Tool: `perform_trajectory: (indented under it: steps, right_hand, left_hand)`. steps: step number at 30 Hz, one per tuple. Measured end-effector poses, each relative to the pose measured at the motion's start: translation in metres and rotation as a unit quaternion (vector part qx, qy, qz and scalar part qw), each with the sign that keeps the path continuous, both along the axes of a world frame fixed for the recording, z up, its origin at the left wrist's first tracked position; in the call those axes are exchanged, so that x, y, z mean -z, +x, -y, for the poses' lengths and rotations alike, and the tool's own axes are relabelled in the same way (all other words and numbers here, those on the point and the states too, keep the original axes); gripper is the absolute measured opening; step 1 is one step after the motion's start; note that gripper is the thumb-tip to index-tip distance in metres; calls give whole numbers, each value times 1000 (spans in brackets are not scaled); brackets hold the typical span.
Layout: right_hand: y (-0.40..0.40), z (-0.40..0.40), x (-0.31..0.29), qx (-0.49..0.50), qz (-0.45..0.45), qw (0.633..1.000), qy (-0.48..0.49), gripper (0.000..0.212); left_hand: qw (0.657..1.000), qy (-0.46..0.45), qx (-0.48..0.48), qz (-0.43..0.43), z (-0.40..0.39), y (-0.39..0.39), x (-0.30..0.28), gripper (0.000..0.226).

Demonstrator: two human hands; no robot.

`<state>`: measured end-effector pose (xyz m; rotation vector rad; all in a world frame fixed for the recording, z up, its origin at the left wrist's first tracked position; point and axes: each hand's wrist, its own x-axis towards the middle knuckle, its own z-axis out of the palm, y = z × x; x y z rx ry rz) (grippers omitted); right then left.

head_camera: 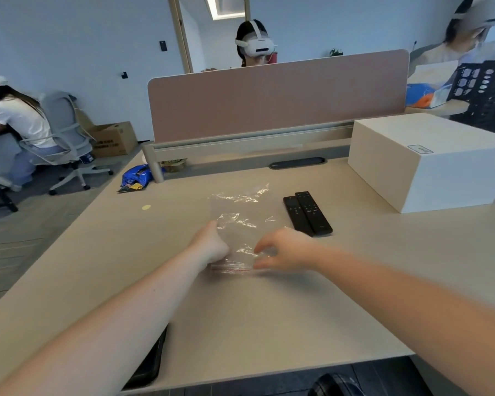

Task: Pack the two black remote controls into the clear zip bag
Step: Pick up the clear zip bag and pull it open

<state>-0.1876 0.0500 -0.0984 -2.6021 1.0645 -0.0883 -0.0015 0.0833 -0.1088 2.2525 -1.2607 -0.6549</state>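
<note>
Hands are placed at the near end of the clear zip bag (pixel 239 224), which is laid flat on the beige desk (pixel 240 310). The left hand (pixel 212 245) is curled into a fist, and the bag's near left corner is pinched in it by the red zip line. The right hand (pixel 283 251) is held over the near right corner with thumb and fingers slightly apart; whether plastic is gripped between them cannot be told. The 2 black remote controls (pixel 307 213) are set side by side, touching each other, just right of the bag and outside it. A large white box (pixel 429 161) is seen farther right on the desk.
</note>
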Motion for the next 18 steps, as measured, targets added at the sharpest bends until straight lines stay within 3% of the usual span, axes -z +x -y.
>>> perform_trajectory:
  steps: [4,8,12,16,18]
  right_hand:
    - [0,-9,0,-46,-39,993,-105,41]
    - [-7,-10,1,-68,-38,990,-114,36]
    - [-11,-14,-3,-51,-11,993,-103,50]
    - [-6,-16,-4,-62,-34,983,-169,25]
    - [-2,-16,-1,-36,2,987,-156,24]
  left_hand:
    - [994,-57,-40,-83,6,-4,-5,60]
    - [986,-128,-36,-105,9,-9,-14,54]
    - [977,-156,-31,-143,14,-15,-18,54]
    - [970,-163,-35,-176,16,-23,-18,53]
    - [958,-189,-42,-212,13,-28,-21,51]
